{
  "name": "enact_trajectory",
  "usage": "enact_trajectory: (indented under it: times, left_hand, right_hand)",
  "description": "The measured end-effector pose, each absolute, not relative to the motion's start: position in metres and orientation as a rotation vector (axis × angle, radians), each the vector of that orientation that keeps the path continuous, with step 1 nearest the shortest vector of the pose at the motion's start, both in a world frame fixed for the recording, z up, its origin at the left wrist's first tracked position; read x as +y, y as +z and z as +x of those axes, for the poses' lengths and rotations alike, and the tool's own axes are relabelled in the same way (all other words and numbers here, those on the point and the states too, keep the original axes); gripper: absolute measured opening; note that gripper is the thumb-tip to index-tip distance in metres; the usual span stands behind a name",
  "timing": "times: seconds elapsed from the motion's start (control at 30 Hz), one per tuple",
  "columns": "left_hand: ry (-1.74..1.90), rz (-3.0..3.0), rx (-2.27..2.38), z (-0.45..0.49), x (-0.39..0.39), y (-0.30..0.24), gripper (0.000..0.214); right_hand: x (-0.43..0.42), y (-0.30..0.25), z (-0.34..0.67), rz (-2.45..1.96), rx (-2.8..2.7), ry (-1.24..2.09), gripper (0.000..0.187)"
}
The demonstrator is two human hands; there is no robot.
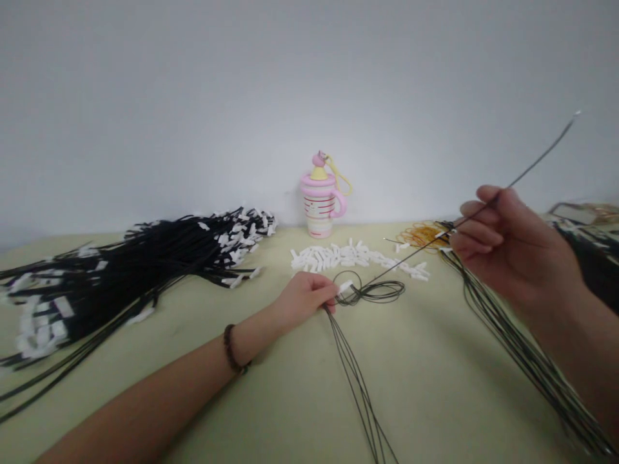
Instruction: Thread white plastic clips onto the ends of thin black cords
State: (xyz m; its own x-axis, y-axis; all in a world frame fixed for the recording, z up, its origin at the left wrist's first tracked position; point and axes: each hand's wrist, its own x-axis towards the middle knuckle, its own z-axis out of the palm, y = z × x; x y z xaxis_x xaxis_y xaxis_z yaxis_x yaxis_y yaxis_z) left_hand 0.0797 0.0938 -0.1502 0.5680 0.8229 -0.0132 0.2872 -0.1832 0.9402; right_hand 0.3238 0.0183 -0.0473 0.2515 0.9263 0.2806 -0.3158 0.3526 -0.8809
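Note:
My left hand [314, 298], with a dark beaded bracelet on its wrist, pinches a bundle of thin black cords [348, 364] over the middle of the table. A small white plastic piece [345, 287] sits at its fingertips, and dark loops of cord [384, 291] spread to the right of it. Raised on the right, my right hand [498, 235] is closed on one black cord [536, 161], drawn taut from the loops. The free end of that cord points up and right, with a pale tip. Whether the cord passes through the white piece I cannot tell.
Loose white plastic pieces [333, 256] lie behind the loops. A pink-and-white cup [319, 203] stands by the wall. Black cords with white ends [169, 251] are heaped at left. Yellow-orange thin strands [420, 235] and more black cords [512, 335] lie at right.

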Motion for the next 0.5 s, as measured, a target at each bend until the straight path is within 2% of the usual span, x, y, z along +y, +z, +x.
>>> enact_trajectory:
  times: [0.1, 0.23, 0.4, 0.5]
  left_hand:
    - [0.637, 1.75, 0.949, 0.08, 0.093, -0.148, 0.029]
    - [0.623, 1.754, 0.953, 0.079, 0.094, -0.147, 0.032]
    - [0.722, 1.665, 1.009, 0.079, 0.095, -0.145, 0.027]
    - [0.758, 1.578, 1.047, 0.079, 0.096, -0.143, 0.026]
  right_hand:
    - [0.025, -0.059, 0.316, -0.926, -1.165, 0.813, 0.013]
    - [0.024, -0.094, 0.283, -1.265, -1.591, 0.633, 0.021]
    - [0.013, -0.145, 0.247, -1.303, -1.812, 0.478, 0.017]
    - [0.011, -0.158, 0.245, -1.369, -1.824, 0.467, 0.015]
